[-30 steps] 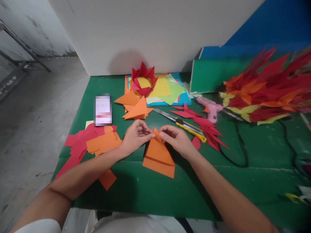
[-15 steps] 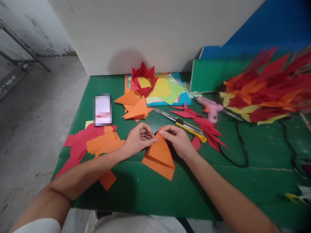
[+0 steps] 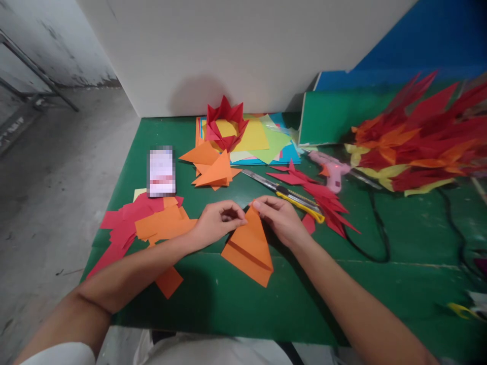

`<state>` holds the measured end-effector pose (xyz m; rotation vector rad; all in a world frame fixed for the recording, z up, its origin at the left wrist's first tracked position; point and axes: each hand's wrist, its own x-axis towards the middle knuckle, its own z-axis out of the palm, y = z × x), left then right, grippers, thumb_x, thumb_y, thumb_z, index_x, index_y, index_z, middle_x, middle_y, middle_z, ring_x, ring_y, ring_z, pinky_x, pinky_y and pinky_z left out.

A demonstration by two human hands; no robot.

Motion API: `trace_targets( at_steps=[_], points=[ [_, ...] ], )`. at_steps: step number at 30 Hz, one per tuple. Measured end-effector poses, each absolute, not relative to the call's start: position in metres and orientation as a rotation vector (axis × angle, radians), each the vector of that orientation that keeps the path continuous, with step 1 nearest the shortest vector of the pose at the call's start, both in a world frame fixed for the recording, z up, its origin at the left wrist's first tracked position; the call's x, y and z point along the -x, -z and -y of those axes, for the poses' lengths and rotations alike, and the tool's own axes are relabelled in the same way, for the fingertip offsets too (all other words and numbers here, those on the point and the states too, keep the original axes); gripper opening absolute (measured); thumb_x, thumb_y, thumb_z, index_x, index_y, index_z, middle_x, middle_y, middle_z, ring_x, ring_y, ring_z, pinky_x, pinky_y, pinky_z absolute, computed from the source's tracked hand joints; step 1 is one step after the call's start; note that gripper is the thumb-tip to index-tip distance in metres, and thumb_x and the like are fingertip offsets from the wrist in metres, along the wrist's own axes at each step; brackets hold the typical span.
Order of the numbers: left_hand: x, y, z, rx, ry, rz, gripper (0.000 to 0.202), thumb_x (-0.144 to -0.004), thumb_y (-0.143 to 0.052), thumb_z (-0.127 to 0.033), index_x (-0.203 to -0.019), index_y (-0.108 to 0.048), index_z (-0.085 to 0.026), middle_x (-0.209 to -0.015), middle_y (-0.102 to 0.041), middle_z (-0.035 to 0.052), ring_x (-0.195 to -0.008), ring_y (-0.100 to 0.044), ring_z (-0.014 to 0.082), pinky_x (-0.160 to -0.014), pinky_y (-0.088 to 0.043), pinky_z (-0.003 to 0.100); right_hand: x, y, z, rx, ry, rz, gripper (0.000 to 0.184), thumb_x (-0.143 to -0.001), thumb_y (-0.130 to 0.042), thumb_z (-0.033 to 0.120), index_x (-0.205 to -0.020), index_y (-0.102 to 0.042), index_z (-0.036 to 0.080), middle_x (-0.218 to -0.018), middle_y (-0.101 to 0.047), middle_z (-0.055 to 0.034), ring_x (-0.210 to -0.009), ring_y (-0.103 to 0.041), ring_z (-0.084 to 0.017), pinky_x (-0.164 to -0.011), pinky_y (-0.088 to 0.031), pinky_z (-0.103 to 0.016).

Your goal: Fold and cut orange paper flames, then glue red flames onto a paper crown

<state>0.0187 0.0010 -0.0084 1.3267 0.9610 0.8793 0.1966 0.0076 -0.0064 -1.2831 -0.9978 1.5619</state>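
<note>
Because the right hand (image 3: 280, 217) pinches the folded orange paper (image 3: 249, 239) only at its thin top, the paper may swing or slip, I think, and a fold could come out crooked. It is on the near side of the cutter (image 3: 283, 191), above the worktop (image 3: 213, 309); I cannot tell if its wide end touches down. The right thumb and finger squeeze that tip. The left hand (image 3: 216, 222) has thumb and finger close together by the left edge of the paper, but I cannot tell if they grip it. The right hand is also just beside the cutter, whose blade seems to be out; a bump could turn the cutter, and a finger might get nicked. Right of the cutter lies a pink glue gun (image 3: 332, 171) with a red light, so it may be hot, and a touch might burn.

I see no box or cup. The red paper ring (image 3: 213, 131), on the far left side of the cutter, is the closest to one: yellow paper (image 3: 259, 136) shows through its open middle. A knock could tip it.
</note>
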Motion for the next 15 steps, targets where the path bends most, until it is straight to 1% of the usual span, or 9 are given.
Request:
trace_targets(
  at_steps=[2, 3, 6, 10, 15],
  points=[
    [-0.0177, 0.0070, -0.0013, -1.432, -0.872, -0.958, 0.005, -0.075, -0.069, -0.020, -0.076, -0.067, -0.016, -0.081, -0.069, 0.0033, -0.077, -0.064, 0.0130, -0.073, -0.052, 0.026, -0.1966, 0.0067, -0.0075, 1.279, -1.557, 0.996, 0.024, -0.061, -0.080, 0.043, -0.068, -0.071, 0.021, -0.062, -0.060, 0.0021, -0.054, -0.044, -0.008, -0.053, -0.036, -0.024],
    [-0.0171, 0.0064, -0.0015, -1.485, -0.870, -0.954, 0.004, -0.076, -0.067, -0.019, -0.079, -0.070, -0.017, -0.085, -0.071, 0.0040, -0.080, -0.065, 0.0140, -0.076, -0.053, 0.027, -0.1967, 0.0072, -0.0074, 1.275, -1.558, 0.995, 0.023, -0.061, -0.080, 0.042, -0.068, -0.072, 0.021, -0.063, -0.061, 0.0018, -0.055, -0.045, -0.008, -0.054, -0.037, -0.024],
    [-0.0158, 0.0057, -0.0025, -1.603, -0.869, -0.945, 0.011, -0.079, -0.066, -0.017, -0.085, -0.073, -0.019, -0.093, -0.073, 0.0045, -0.088, -0.067, 0.0158, -0.080, -0.053, 0.027, -0.1982, 0.0102, -0.0070, 1.261, -1.564, 0.995, 0.021, -0.061, -0.081, 0.040, -0.069, -0.072, 0.022, -0.067, -0.064, 0.0009, -0.059, -0.050, -0.009, -0.058, -0.039, -0.024],
    [-0.0151, 0.0074, -0.0032, -1.676, -0.866, -0.927, 0.015, -0.080, -0.064, -0.014, -0.088, -0.075, -0.021, -0.094, -0.074, 0.0041, -0.088, -0.068, 0.0155, -0.081, -0.053, 0.027, -0.2007, 0.0136, -0.0076, 1.247, -1.566, 0.991, 0.020, -0.059, -0.083, 0.037, -0.067, -0.071, 0.023, -0.071, -0.066, 0.0008, -0.062, -0.052, -0.010, -0.061, -0.041, -0.024],
    [-0.0151, 0.0085, -0.0028, -1.712, -0.846, -0.916, 0.019, -0.081, -0.062, -0.012, -0.090, -0.075, -0.022, -0.095, -0.074, 0.0039, -0.090, -0.068, 0.0161, -0.083, -0.054, 0.028, -0.2007, 0.0127, -0.0098, 1.225, -1.583, 0.980, 0.021, -0.056, -0.085, 0.034, -0.062, -0.068, 0.022, -0.071, -0.064, 0.0015, -0.062, -0.051, -0.009, -0.061, -0.041, -0.024]
  ],
)
